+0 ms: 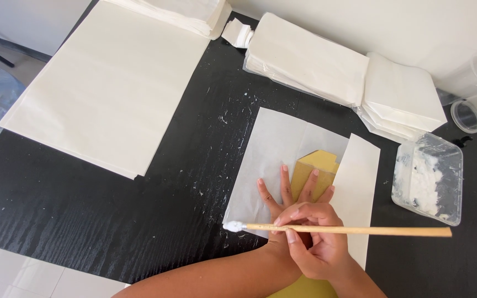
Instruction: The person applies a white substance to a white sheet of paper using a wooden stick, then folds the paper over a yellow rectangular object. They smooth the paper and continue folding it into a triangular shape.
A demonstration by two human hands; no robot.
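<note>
A wooden stick (pixel 354 230) with a white, paste-coated tip lies level across the lower middle of the view, its tip just at the lower left corner of a white paper sheet (pixel 274 146) on the black table (pixel 84 204). The right hand (pixel 316 243) grips the stick with fingers curled around it near the tip end. Beneath it, the left hand (pixel 291 193) lies flat with fingers spread wide, pressing on the sheet and on a yellow-brown card template (pixel 318 165) that rests on it. The sheet's right part is folded over as a white flap (pixel 360 187) beside the template. To the right stands a clear plastic tub (pixel 429 176) with white paste. Further back lie stacks of folded white paper bags (pixel 349 77), and a large stack of white sheets (pixel 111 83) at left.
</note>
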